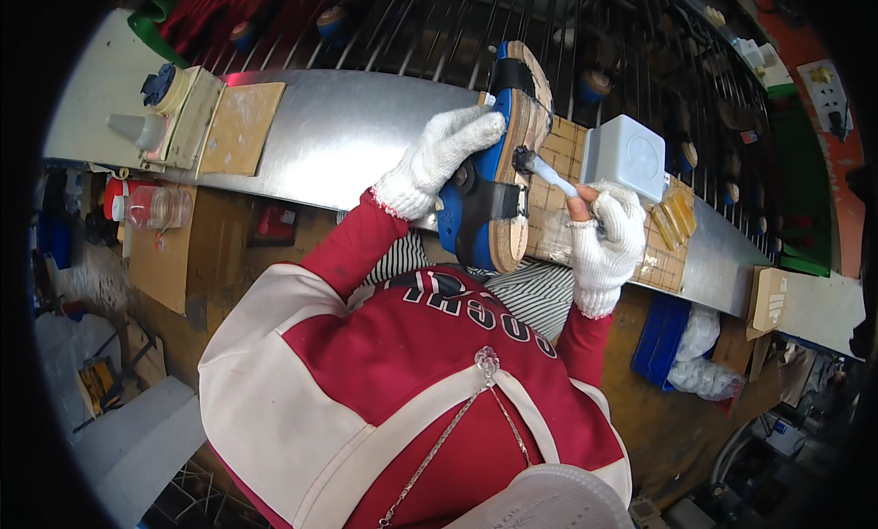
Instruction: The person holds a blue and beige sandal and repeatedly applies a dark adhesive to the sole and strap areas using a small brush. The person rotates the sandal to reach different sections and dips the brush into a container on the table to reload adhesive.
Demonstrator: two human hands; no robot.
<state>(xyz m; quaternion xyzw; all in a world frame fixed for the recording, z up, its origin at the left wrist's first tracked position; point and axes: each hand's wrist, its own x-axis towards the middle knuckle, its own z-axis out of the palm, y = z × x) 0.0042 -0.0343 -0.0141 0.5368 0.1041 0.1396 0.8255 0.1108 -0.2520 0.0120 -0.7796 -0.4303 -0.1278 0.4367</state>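
In my left hand (441, 159), gloved in white knit, is a sandal (506, 239) turned on its side. It has a layered cork-like sole, dark straps and a blue shoe last inside it. My left fingers press against the blue side. My right hand (611, 241), also gloved but with bare fingertips showing, pinches the pale handle of a small brush (549, 174). The brush's dark bristles touch the sole's edge near its middle. Just beyond my right hand stands a white square plastic container (626, 154).
A metal work surface (320, 131) runs across in front of me, with a grid-marked board (553, 223) under the sandal. Amber blocks (675, 216) lie at the right. Beyond are metal rods (439, 35) with more blue lasts among them. A clear jar (160, 206) is at left.
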